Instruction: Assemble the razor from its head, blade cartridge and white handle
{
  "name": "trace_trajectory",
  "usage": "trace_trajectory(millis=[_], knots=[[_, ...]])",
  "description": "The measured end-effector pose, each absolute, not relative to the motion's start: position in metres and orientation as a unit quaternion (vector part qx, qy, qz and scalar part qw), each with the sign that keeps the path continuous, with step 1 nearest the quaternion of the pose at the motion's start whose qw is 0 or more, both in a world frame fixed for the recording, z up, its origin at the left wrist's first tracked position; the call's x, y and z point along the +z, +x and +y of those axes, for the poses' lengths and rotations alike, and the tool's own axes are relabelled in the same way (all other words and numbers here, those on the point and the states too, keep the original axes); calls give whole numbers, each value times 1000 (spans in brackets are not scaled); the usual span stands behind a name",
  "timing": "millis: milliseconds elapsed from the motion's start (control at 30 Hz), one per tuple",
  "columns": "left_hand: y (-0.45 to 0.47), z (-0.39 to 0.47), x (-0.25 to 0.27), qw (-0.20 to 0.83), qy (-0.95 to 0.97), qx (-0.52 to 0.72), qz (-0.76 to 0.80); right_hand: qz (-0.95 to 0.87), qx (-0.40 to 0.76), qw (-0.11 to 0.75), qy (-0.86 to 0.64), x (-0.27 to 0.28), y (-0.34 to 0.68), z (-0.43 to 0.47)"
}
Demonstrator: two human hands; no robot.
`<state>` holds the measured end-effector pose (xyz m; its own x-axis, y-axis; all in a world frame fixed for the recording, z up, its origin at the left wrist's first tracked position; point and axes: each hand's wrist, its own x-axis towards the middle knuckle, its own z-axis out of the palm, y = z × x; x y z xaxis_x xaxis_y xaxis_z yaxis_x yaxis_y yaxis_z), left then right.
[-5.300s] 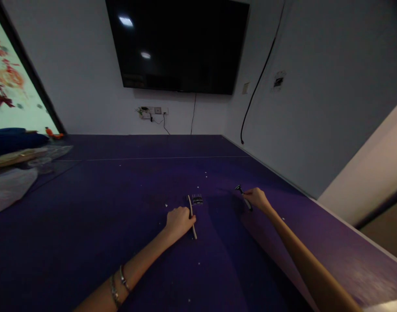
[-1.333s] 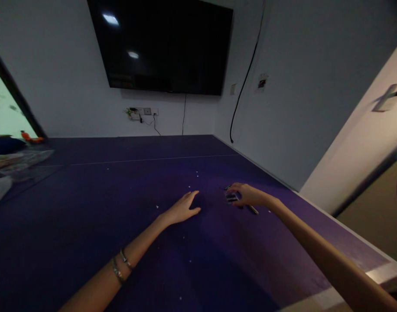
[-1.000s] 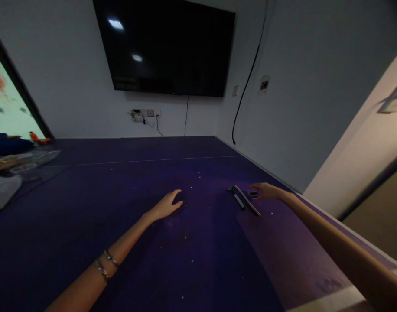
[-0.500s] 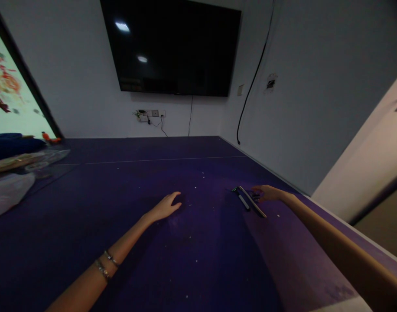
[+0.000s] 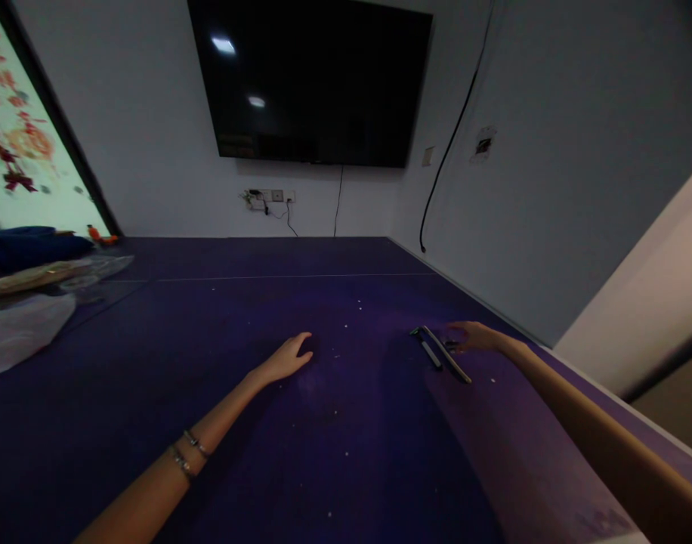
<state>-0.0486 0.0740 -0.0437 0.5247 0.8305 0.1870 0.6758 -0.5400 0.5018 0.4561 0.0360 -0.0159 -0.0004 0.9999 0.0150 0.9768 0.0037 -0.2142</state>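
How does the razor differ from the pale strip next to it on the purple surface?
Colour: the razor has a dark and grey handle with a touch of green at its head; the pale strip is light along its length.
Shape: the razor ends in a crosswise head, while the pale strip shows none.
Length: the pale strip looks longer than the razor.
Shared: both lie slanting the same way on the purple surface.
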Motion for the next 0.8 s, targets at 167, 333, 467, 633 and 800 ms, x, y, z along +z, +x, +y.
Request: trace_trajectory(millis=[167, 333, 467, 633, 800], knots=[[-68, 88, -54, 137, 835, 218, 486, -727, 92, 95, -673, 3, 437, 45], [-93, 97, -58, 84, 815, 223, 528, -766, 74, 141, -622, 9, 396, 56], [-111, 101, -60, 49, 803, 212, 555, -789, 94, 175, -581, -1, 356, 65], [-124, 102, -67, 31, 797, 203, 568, -810, 106, 215, -536, -22, 312, 70], [-126, 102, -75, 7, 804, 189, 564, -810, 82, 251, -524, -51, 285, 73]])
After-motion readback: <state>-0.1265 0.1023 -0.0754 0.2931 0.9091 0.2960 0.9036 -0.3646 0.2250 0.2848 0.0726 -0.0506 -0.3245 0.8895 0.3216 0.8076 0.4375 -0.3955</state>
